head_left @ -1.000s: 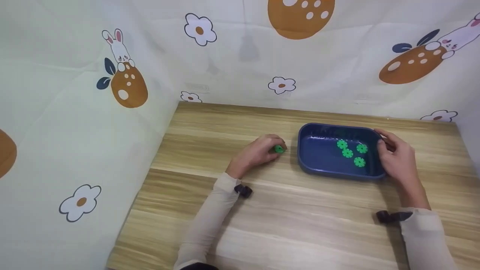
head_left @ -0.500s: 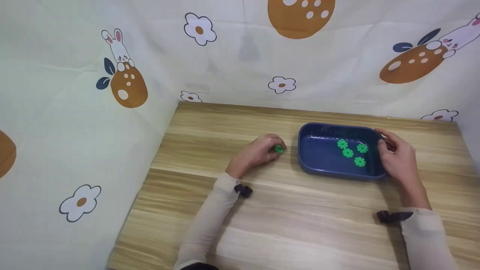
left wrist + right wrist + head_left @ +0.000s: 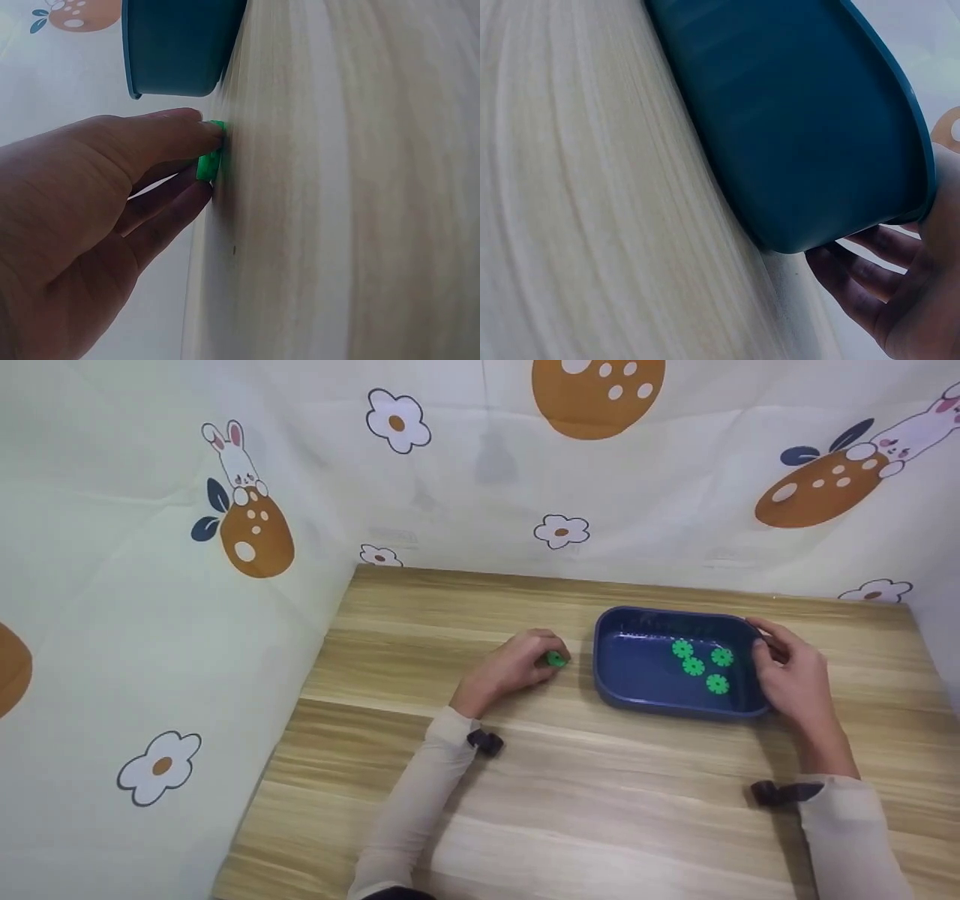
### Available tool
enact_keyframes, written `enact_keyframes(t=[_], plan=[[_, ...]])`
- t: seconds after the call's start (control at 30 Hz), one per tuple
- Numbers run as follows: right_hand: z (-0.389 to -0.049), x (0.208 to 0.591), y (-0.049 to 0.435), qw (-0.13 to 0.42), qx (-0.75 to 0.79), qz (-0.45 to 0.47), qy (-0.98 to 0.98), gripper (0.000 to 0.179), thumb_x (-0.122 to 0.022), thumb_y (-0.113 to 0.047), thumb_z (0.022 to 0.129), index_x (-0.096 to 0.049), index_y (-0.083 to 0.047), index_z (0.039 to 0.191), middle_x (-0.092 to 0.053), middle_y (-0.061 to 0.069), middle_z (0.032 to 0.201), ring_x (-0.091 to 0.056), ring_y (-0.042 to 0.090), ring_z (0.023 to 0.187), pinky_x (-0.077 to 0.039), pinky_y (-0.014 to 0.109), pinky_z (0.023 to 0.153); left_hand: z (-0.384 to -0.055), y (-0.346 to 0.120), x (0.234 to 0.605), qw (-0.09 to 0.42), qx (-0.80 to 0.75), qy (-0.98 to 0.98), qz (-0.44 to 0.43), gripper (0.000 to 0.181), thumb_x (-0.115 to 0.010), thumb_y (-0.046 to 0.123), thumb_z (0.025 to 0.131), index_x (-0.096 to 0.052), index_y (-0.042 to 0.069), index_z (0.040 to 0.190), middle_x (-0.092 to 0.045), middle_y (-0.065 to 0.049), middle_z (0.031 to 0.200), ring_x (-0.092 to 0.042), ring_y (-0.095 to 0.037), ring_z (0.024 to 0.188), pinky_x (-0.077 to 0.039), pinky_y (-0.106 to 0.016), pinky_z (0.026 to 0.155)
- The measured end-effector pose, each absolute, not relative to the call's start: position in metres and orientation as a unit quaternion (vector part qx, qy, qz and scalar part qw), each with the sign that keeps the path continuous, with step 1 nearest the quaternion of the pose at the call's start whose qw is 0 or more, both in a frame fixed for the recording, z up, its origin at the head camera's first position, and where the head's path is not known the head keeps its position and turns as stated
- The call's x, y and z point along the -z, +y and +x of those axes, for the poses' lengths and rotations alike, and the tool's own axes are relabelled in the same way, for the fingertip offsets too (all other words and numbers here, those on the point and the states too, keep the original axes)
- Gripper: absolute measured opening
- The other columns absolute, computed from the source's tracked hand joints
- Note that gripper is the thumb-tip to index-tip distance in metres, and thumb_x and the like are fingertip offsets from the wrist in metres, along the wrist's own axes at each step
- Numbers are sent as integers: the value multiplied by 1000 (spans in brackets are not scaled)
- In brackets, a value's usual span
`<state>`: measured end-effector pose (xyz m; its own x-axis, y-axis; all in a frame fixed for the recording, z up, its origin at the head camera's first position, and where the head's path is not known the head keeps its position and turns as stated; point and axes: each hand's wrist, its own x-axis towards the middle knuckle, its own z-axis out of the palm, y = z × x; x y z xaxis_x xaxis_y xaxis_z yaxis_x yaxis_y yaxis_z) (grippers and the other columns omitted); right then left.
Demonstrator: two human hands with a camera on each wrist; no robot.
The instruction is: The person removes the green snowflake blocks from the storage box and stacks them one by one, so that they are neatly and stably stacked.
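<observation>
Between thumb and fingers my left hand (image 3: 521, 660) pinches a green notched disc (image 3: 556, 659), low over the table just left of a blue plastic tray. In the left wrist view the disc (image 3: 211, 156) is seen edge-on, at or very near the wood. My right hand (image 3: 799, 671) grips the right end of the blue tray (image 3: 667, 709), thumb at the rim and fingers round the outer wall. Inside the tray several green notched discs (image 3: 694, 667) lie flat, toward its right half. The right wrist view shows the fingers (image 3: 847, 281) against the tray's outer wall (image 3: 802, 150).
The wood-grain table (image 3: 600, 802) extends in front of the tray and to its left. A pale cloth (image 3: 465, 495) printed with rabbits and flowers rises behind the table and along its sides. Dark straps (image 3: 486, 742) sit on both sleeved wrists.
</observation>
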<state>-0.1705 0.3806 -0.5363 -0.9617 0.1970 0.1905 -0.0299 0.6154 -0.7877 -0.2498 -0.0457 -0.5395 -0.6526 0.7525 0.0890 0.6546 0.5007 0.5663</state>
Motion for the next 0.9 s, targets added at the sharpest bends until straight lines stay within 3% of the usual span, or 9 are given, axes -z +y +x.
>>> enact_keyframes(t=[0.17,0.37,0.47,0.9], plan=[[-171,537,381,128,-435,-49,-890,40,-56,-20,109,-68,-14,147,-73,26,136,-58,-22,99,-45,-3,85,-250,-47,540,83,-287,862,410,27,-76,1,96,-77,5,122,-76,-10,121,-71,-23,116,-59,-32,105],[-170,536,380,127,-432,-48,-892,40,-56,-21,110,-68,-14,147,-72,25,137,-57,-23,99,-45,-3,85,-246,-49,540,58,-254,882,393,49,-78,15,97,-66,11,144,-60,-9,155,-53,-24,148,-43,-34,126],[-170,536,380,128,-428,-47,-893,40,-56,-22,109,-68,-14,147,-72,25,136,-55,-25,99,-44,-4,85,-243,-48,538,47,-258,885,383,60,-78,21,98,-57,14,154,-50,-7,165,-44,-22,156,-37,-34,130],[-170,536,381,129,-430,-43,-892,40,-56,-21,110,-68,-14,147,-72,26,138,-56,-24,100,-44,-4,85,-232,-21,526,-24,-329,853,405,47,-67,17,106,-58,15,153,-58,-3,158,-49,-15,152,-36,-26,129]])
